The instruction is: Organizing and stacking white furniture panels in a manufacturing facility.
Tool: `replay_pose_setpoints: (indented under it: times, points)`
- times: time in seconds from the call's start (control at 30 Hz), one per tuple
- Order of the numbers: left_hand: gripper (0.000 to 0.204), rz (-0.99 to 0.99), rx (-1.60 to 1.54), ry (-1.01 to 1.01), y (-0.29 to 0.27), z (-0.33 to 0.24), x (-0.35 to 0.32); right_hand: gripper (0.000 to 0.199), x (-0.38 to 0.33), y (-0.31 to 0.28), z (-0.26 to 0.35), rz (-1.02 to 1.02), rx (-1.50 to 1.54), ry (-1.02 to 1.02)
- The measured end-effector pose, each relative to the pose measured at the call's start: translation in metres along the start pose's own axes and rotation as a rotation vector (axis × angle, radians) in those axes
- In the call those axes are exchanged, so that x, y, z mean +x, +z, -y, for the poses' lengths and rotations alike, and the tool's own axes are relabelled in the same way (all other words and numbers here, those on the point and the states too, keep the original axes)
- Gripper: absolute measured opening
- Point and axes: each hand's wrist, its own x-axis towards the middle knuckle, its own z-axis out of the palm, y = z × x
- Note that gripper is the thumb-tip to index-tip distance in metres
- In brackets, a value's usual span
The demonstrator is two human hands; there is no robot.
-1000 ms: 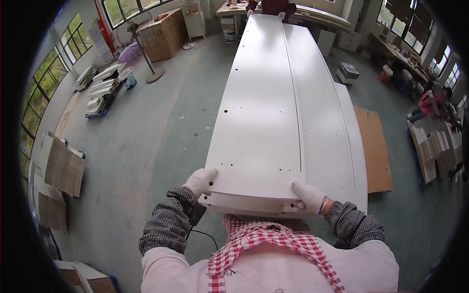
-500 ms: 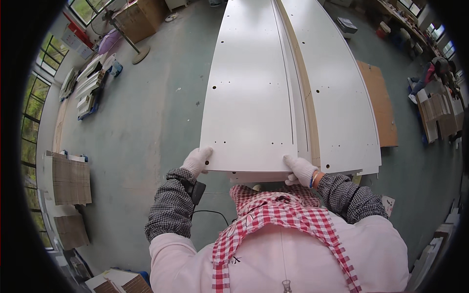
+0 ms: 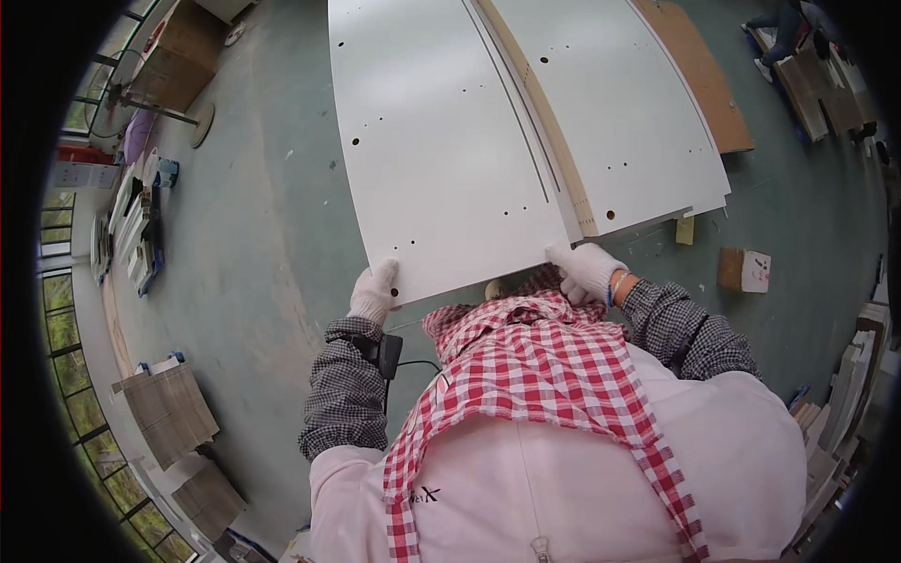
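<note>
A long white panel (image 3: 441, 178) with small drilled holes stretches away in front of me. Its near left corner is gripped by my left hand (image 3: 374, 291), which wears a white knit glove. At the near right corner my right hand (image 3: 586, 271), gloved the same way, has its thumb on top and its fingers curled under the edge. Beside this panel, to the right, lies a second white panel (image 3: 610, 122) with similar holes. A tan edge strip (image 3: 544, 122) runs lengthwise between the two.
Brown board (image 3: 704, 75) sticks out beyond the right panel. A small box (image 3: 744, 270) stands on the floor at right. Stacked panels (image 3: 169, 413) lie at left, below windows. A stand fan's base (image 3: 203, 126) is at far left. Another person (image 3: 784, 38) is at far right.
My view has turned and shifted, so the panels sit higher and tilted. The held panel's near end now slants, its right corner higher. Both hands keep their grip on its corners.
</note>
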Motion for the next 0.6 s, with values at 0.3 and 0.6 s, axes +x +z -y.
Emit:
replay_pose_setpoints:
  times: [0.3,0.6]
  points:
    - [0.058,-0.059,0.083,0.058,0.016,-0.010,-0.003,0.049,0.013,0.022,-0.027,0.012,0.381,-0.158]
    - [0.040,-0.075,0.901,0.446,0.013,-0.036,-0.012,0.041,0.024,0.032,-0.028,-0.014,0.791,-0.237]
